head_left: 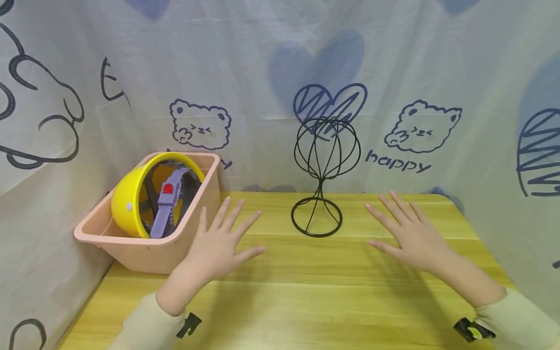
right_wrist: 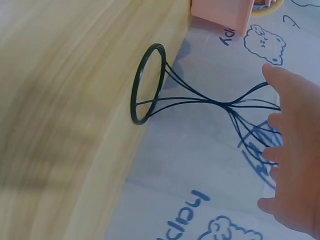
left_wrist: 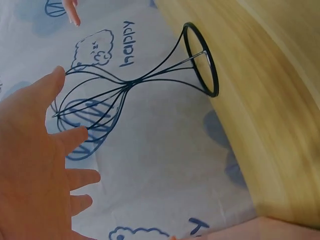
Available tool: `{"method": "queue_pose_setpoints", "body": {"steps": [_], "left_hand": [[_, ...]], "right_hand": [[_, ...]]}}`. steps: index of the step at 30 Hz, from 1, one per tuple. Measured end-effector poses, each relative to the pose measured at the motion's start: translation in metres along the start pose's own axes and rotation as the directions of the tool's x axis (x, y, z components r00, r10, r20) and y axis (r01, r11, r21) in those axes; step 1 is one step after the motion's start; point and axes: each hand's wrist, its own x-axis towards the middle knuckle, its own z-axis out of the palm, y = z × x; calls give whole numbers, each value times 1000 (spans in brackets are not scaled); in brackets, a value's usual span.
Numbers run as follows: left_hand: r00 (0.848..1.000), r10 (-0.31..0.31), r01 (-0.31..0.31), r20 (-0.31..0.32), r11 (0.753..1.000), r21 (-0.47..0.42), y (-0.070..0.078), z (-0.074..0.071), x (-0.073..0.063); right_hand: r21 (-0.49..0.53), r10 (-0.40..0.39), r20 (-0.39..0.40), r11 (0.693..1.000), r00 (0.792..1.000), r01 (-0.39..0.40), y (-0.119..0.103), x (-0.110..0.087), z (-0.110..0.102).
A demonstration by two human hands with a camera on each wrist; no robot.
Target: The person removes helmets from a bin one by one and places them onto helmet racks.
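Both hands hover over the wooden table with fingers spread and nothing held. My left hand point(head_left: 218, 248) is beside a pink plastic bin point(head_left: 148, 260), overlapping its right side in the head view. Inside the bin lies a yellow hard hat point(head_left: 127, 201) on its side, its grey inner strap point(head_left: 168, 206) with a red mark facing out. My right hand point(head_left: 413, 238) is over the table's right half. Between the hands, farther back, a black wire stand point(head_left: 321, 182) with a round cage top stands upright on a ring base. In the left wrist view, the hand point(left_wrist: 35, 165) partly covers the cage top.
A white cloth point(head_left: 258, 63) printed with blue hearts, bears and lettering hangs behind the table and along both sides. The wooden table point(head_left: 297, 306) has a rounded back right corner. Dark clips point(head_left: 474, 330) sit at the sleeve cuffs.
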Motion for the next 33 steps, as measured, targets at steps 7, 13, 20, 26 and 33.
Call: {"method": "queue_pose_setpoints", "body": {"steps": [7,13,20,26,33], "left_hand": [[999,-22,22,-31,1000,19,-8,-15,-11],[997,-33,35,-73,999,24,-15,-29,-21],[993,-72,74,-97,997,15,-27,-41,-32],[985,-132,130,-109,991,-26,-40,-46,-44],[965,-145,139,-218,989,-43,-52,-46,-57]], "right_hand": [[-53,-70,-74,996,995,66,-6,9,-11],[-96,-107,-81,990,991,99,-19,21,-22],[-88,-148,-62,986,987,142,-40,37,-29],[-71,-211,-141,977,967,203,-55,53,-26],[-76,-323,-338,946,884,316,-71,73,-24]]}}
